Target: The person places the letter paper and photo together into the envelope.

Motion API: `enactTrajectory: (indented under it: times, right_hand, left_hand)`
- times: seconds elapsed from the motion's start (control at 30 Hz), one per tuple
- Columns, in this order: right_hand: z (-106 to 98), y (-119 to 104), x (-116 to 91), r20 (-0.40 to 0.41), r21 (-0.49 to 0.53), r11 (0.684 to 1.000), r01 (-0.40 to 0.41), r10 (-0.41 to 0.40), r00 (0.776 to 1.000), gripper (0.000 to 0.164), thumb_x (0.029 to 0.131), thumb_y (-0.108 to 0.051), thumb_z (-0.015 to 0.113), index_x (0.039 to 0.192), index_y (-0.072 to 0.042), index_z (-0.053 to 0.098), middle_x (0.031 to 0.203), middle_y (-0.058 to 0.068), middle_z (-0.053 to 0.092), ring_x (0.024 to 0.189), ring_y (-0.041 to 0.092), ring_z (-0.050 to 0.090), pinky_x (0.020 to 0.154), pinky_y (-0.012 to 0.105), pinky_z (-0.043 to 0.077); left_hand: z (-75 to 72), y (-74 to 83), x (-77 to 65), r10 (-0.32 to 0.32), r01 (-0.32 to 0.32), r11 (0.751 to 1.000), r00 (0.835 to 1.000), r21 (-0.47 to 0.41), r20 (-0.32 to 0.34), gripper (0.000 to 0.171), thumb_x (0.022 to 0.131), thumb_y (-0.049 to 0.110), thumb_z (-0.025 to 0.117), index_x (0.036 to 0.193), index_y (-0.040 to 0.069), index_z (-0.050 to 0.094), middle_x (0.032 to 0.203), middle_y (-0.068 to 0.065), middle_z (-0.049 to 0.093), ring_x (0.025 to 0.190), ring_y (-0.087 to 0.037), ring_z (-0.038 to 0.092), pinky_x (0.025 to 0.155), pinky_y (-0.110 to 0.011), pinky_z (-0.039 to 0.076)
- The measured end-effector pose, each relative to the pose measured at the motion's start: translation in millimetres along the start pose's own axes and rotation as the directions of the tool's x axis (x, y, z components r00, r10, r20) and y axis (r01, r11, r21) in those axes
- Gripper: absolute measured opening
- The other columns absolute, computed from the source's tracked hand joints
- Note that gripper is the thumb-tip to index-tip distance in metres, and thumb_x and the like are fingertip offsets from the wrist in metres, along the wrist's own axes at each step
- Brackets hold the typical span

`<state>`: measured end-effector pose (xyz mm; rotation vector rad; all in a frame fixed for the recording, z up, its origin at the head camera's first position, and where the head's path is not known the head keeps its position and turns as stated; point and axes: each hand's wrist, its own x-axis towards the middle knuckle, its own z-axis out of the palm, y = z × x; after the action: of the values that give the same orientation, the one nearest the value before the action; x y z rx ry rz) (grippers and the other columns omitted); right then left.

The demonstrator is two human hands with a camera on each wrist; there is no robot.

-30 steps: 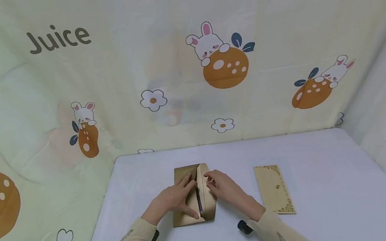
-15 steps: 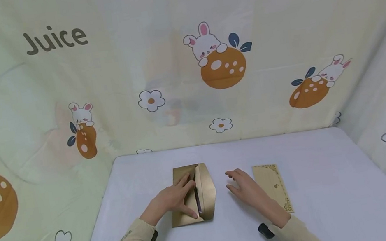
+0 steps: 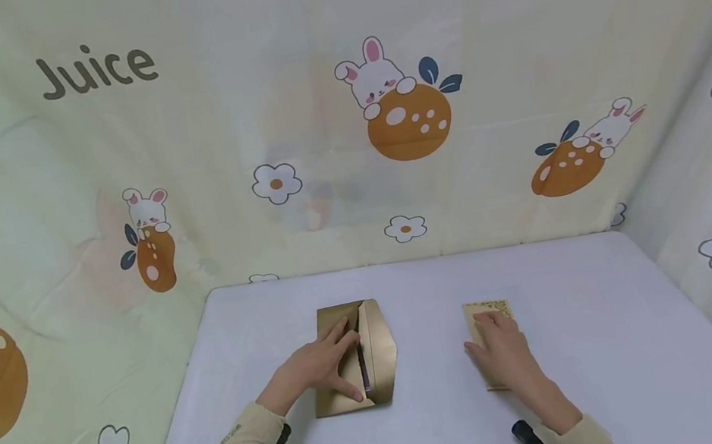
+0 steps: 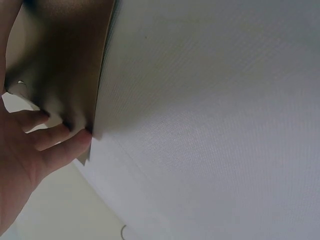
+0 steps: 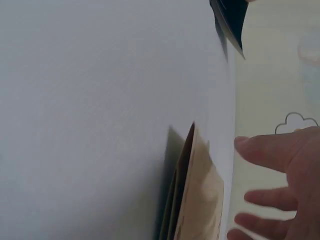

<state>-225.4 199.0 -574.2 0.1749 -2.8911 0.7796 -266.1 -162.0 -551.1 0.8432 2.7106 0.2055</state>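
A gold envelope [image 3: 384,356] lies on the left of the table with its flap folded out to the right, and a dark strip shows in its opening. My left hand [image 3: 320,365] rests on it with spread fingers, which the left wrist view shows touching the envelope [image 4: 75,45] near its edge. Over the beige card [image 3: 500,305] with an ornamental border is my right hand [image 3: 507,353], hiding most of it. In the right wrist view the card [image 5: 202,195] looks folded in layers, and the right hand's extended fingers [image 5: 270,152] are apart from it.
The white tabletop [image 3: 441,424] runs back to a printed curtain [image 3: 311,106] with rabbits, oranges and flowers. More curtain hangs along the left and right sides. A black wrist camera [image 3: 527,435] sits under the right forearm.
My right hand has left the envelope's flap and moved right, to above the beige card. The left hand has stayed on the envelope.
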Motion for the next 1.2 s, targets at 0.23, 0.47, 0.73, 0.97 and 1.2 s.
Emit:
enactTrajectory:
  times: [0.23, 0.47, 0.73, 0.97, 1.2]
  right_hand:
    - [-8.6, 12.2, -9.7, 0.117, -0.013, 0.983, -0.186, 0.186, 0.976, 0.090, 0.093, -0.033, 0.070, 0.151, 0.014, 0.020, 0.153, 0.043, 0.016, 0.138, 0.064, 0.020, 0.099, 0.080, 0.027]
    - [-8.7, 23.0, -6.5, 0.119, 0.023, 0.978, -0.206, 0.202, 0.972, 0.102, 0.089, -0.032, 0.076, 0.152, 0.016, 0.012, 0.148, 0.047, 0.017, 0.130, 0.069, 0.026, 0.096, 0.076, 0.035]
    - [-20.1, 50.3, 0.2, 0.174, 0.088, 0.951, -0.297, 0.279, 0.945, 0.088, 0.091, -0.033, 0.073, 0.143, 0.020, 0.027, 0.131, 0.047, 0.039, 0.118, 0.061, 0.046, 0.094, 0.064, 0.045]
    - [-32.6, 60.9, 2.7, 0.177, 0.167, 0.923, -0.346, 0.317, 0.932, 0.034, 0.097, -0.016, 0.063, 0.115, 0.011, 0.053, 0.093, 0.021, 0.065, 0.078, 0.025, 0.060, 0.064, 0.033, 0.047]
    - [-34.4, 65.5, 4.9, 0.140, 0.170, 0.925, -0.341, 0.320, 0.937, 0.026, 0.099, -0.010, 0.055, 0.112, 0.011, 0.061, 0.087, 0.015, 0.065, 0.072, 0.018, 0.056, 0.063, 0.029, 0.043]
  left_hand:
    - [-2.2, 1.4, -0.7, 0.006, -0.006, 1.000, 1.000, 0.001, -0.002, 0.104, 0.062, 0.082, 0.073, 0.142, 0.027, 0.035, 0.167, -0.020, 0.017, 0.147, -0.041, 0.036, 0.078, -0.045, 0.056]
    - [-2.1, 2.1, -1.6, 0.015, -0.015, 1.000, 1.000, -0.004, -0.008, 0.103, 0.063, 0.080, 0.074, 0.141, 0.026, 0.035, 0.166, -0.021, 0.018, 0.147, -0.040, 0.035, 0.078, -0.045, 0.056]
    - [-0.9, 1.0, -1.7, 0.022, -0.022, 1.000, 1.000, -0.016, -0.008, 0.101, 0.063, 0.080, 0.074, 0.140, 0.026, 0.035, 0.166, -0.022, 0.017, 0.146, -0.041, 0.037, 0.076, -0.043, 0.056]
    - [-1.3, 0.6, -2.7, 0.020, -0.020, 0.999, 1.000, -0.026, -0.007, 0.100, 0.063, 0.080, 0.074, 0.139, 0.027, 0.036, 0.166, -0.023, 0.017, 0.139, -0.043, 0.046, 0.074, -0.042, 0.055]
    - [-2.2, 0.9, -3.9, 0.016, -0.016, 0.999, 1.000, -0.030, -0.005, 0.100, 0.063, 0.080, 0.074, 0.138, 0.027, 0.036, 0.166, -0.023, 0.017, 0.140, -0.044, 0.044, 0.076, -0.044, 0.056]
